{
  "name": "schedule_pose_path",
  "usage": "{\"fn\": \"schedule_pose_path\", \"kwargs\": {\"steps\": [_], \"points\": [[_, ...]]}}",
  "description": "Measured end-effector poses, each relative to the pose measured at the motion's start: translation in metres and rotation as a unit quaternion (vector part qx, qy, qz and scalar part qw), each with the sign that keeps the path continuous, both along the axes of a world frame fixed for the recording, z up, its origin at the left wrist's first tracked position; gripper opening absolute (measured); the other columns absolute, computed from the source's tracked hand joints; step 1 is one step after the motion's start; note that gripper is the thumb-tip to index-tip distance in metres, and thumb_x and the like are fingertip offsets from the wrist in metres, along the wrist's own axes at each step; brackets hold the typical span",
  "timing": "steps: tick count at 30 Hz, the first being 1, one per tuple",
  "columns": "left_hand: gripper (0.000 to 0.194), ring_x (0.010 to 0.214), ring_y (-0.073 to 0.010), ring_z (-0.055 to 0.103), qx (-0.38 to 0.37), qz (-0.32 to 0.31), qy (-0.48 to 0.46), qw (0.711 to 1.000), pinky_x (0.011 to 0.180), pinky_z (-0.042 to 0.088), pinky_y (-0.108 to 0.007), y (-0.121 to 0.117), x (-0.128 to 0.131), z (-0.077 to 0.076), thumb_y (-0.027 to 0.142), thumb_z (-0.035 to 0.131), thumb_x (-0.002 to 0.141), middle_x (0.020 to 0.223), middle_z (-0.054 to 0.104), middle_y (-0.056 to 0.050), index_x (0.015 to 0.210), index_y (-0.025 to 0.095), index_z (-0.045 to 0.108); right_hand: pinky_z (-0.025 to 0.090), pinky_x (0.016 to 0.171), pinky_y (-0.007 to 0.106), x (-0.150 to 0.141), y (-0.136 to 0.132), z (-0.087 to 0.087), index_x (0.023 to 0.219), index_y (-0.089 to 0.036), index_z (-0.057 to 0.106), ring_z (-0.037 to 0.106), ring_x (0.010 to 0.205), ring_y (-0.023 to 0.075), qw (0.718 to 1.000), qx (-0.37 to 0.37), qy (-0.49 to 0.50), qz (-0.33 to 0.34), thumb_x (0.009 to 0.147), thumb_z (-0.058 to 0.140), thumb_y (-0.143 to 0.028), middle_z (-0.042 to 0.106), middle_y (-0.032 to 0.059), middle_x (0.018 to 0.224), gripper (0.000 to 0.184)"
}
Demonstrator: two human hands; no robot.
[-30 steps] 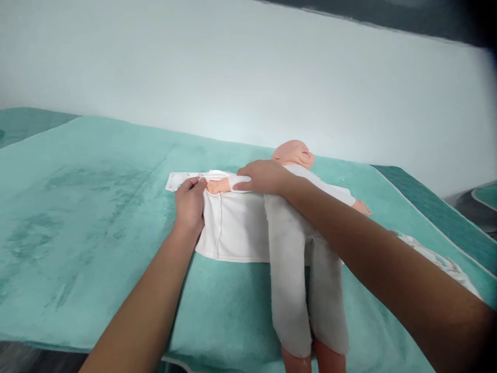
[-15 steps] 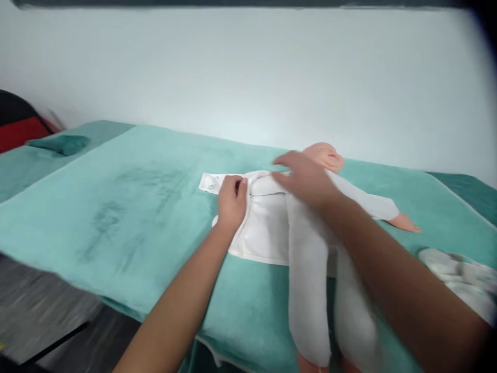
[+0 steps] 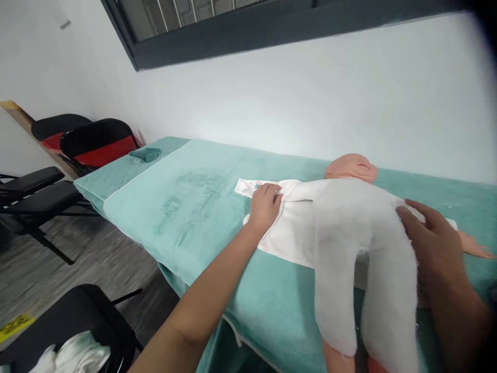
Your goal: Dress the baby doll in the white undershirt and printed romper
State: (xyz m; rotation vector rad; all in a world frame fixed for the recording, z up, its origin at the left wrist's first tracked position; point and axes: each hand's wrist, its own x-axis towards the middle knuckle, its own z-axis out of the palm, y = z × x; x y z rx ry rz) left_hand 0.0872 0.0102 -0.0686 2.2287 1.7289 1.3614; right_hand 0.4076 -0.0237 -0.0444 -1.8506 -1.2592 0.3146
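Observation:
A baby doll [image 3: 347, 215] with a white cloth body lies on its back, head toward the wall and legs toward me. An opened white baby garment [image 3: 289, 233] is spread under it, with a small print on its sleeve end [image 3: 245, 187]. My left hand [image 3: 266, 207] is closed on the garment's edge near that sleeve, where the doll's arm goes in. Against the doll's other side rests my right hand [image 3: 437, 243], thumb and fingers curled at its hip. Part of the right hand's grip is hidden.
A green cover lies over the padded table [image 3: 202, 202] by a white wall. Black folding chairs [image 3: 101, 140] with red parts stand at the far left. White cloths [image 3: 77, 355] lie on a black chair [image 3: 83, 311] at the near left. Above the wall runs a dark window frame [image 3: 233, 46].
My right hand has moved from above the doll's chest to its right-hand side. My left hand stays on the garment. The view has swung left, bringing chairs and window into sight.

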Motion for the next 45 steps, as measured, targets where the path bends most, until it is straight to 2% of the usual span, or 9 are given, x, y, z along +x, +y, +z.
{"fn": "schedule_pose_path", "kwargs": {"steps": [4, 12, 21, 25, 29, 34, 39, 43, 45], "points": [[0.016, 0.101, -0.0199, 0.062, 0.012, -0.004, -0.051, 0.999, 0.094, 0.047, -0.034, -0.001, 0.006, 0.006, 0.014, 0.054, 0.093, 0.103, 0.069, -0.007, 0.102, 0.019, 0.065, 0.031, 0.12, 0.041, -0.013, -0.007, 0.017, 0.143, -0.026, 0.056, 0.043, 0.143, 0.0285, 0.981, -0.007, 0.179, 0.078, 0.081, 0.062, -0.057, 0.049, 0.0046, 0.154, 0.069], [0.019, 0.091, -0.016, 0.065, -0.088, -0.014, -0.273, 0.958, 0.086, 0.049, -0.029, 0.018, 0.052, 0.066, 0.013, 0.053, 0.09, 0.103, 0.073, -0.005, 0.096, 0.018, 0.07, 0.039, 0.115, 0.044, -0.023, -0.005, 0.011, 0.154, -0.035, 0.038, 0.049, 0.138, 0.0284, 0.923, -0.012, 0.316, 0.221, 0.078, 0.073, -0.055, 0.054, 0.0097, 0.145, 0.086], [0.028, 0.088, -0.0189, 0.066, -0.131, -0.102, -0.056, 0.984, 0.081, 0.05, -0.033, -0.016, 0.109, 0.125, 0.006, 0.046, 0.086, 0.095, 0.074, -0.002, 0.087, 0.021, 0.069, 0.045, 0.112, 0.047, -0.034, -0.013, 0.011, 0.161, -0.035, 0.002, 0.057, 0.129, 0.0254, 0.848, -0.087, 0.334, 0.403, 0.083, 0.072, -0.05, 0.05, 0.0103, 0.149, 0.106], [0.025, 0.095, -0.0182, 0.068, -0.156, -0.194, -0.038, 0.968, 0.088, 0.051, -0.033, -0.059, 0.09, 0.119, 0.017, 0.048, 0.092, 0.101, 0.075, 0.0, 0.099, 0.025, 0.071, 0.04, 0.116, 0.046, -0.033, -0.01, 0.012, 0.162, -0.032, 0.004, 0.049, 0.139, 0.0261, 0.85, -0.09, 0.333, 0.397, 0.082, 0.072, -0.052, 0.043, 0.0127, 0.155, 0.106], [0.03, 0.126, -0.0215, 0.055, -0.046, -0.075, -0.097, 0.991, 0.112, 0.04, -0.039, -0.091, 0.039, 0.087, 0.029, 0.051, 0.095, 0.131, 0.064, -0.006, 0.122, 0.024, 0.062, 0.03, 0.121, 0.047, -0.031, -0.009, 0.012, 0.162, -0.032, 0.008, 0.038, 0.147, 0.026, 0.866, -0.097, 0.31, 0.38, 0.083, 0.072, -0.054, 0.035, 0.0136, 0.16, 0.104], [0.047, 0.121, -0.025, 0.058, -0.25, -0.075, -0.206, 0.943, 0.103, 0.045, -0.039, -0.099, 0.01, 0.056, 0.047, 0.064, 0.087, 0.133, 0.061, -0.008, 0.127, 0.023, 0.057, 0.032, 0.121, 0.046, -0.031, -0.007, 0.007, 0.161, -0.032, 0.009, 0.043, 0.143, 0.0247, 0.857, -0.073, 0.326, 0.392, 0.083, 0.072, -0.052, 0.041, 0.0111, 0.158, 0.102], [0.06, 0.117, -0.0263, 0.059, -0.283, 0.04, -0.333, 0.899, 0.092, 0.048, -0.035, -0.084, 0.022, 0.06, 0.053, 0.07, 0.08, 0.134, 0.058, -0.013, 0.128, 0.02, 0.057, 0.032, 0.12, 0.047, -0.029, -0.006, 0.005, 0.161, -0.033, 0.01, 0.044, 0.143, 0.0249, 0.862, -0.077, 0.319, 0.386, 0.084, 0.072, -0.051, 0.039, 0.0111, 0.159, 0.1], [0.051, 0.097, -0.024, 0.065, -0.356, -0.049, -0.414, 0.836, 0.081, 0.049, -0.034, -0.073, 0.021, 0.063, 0.055, 0.07, 0.079, 0.11, 0.068, -0.01, 0.114, 0.018, 0.066, 0.033, 0.119, 0.048, -0.027, -0.004, 0.004, 0.161, -0.035, 0.012, 0.041, 0.145, 0.0264, 0.87, -0.087, 0.303, 0.378, 0.083, 0.072, -0.053, 0.04, 0.0108, 0.159, 0.1], [0.037, 0.082, -0.019, 0.062, -0.323, -0.05, -0.406, 0.854, 0.073, 0.048, -0.031, -0.078, 0.022, 0.066, 0.048, 0.072, 0.079, 0.094, 0.068, -0.004, 0.101, 0.019, 0.068, 0.032, 0.12, 0.048, -0.027, -0.004, 0.003, 0.161, -0.035, 0.012, 0.038, 0.147, 0.0261, 0.875, -0.091, 0.3, 0.369, 0.082, 0.073, -0.053, 0.04, 0.0112, 0.158, 0.101]]}}
